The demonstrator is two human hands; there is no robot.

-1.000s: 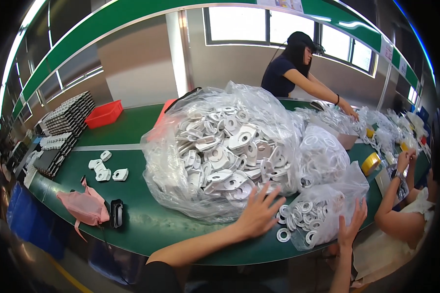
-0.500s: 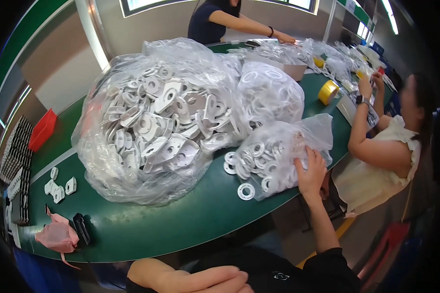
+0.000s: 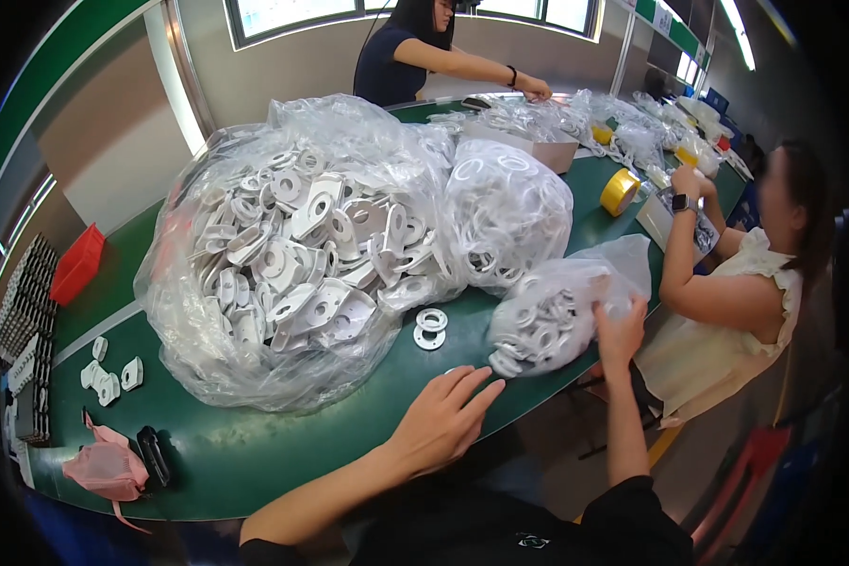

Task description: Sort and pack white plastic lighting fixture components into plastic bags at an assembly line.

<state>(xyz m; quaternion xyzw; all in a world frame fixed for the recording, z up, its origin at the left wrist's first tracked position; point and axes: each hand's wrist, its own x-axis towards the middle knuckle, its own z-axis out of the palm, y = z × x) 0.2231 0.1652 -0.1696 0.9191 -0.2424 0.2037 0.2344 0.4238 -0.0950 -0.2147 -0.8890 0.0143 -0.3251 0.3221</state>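
My left hand [image 3: 441, 420] rests flat on the green table [image 3: 255, 453], fingers apart, just below two loose white rings [image 3: 430, 328]. My right hand [image 3: 620, 332] grips the side of a small clear bag of white rings [image 3: 547, 316] at the table's near edge. Left of it sits a very large clear bag of white flat plastic parts [image 3: 292, 264]. A medium bag of white rings [image 3: 505, 212] leans behind the small one.
A seated person in a pale top [image 3: 726, 311] works at the right, a yellow tape roll [image 3: 620, 191] near them. Another person in dark blue [image 3: 415, 57] stands across the table. A pink bag [image 3: 104, 467], loose white parts [image 3: 108, 377], a red bin [image 3: 74, 264] and stacked trays [image 3: 24, 330] lie left.
The view has shifted. My left hand came up from below the table edge and now lies on the table near the loose rings. My right hand stays on the small bag.
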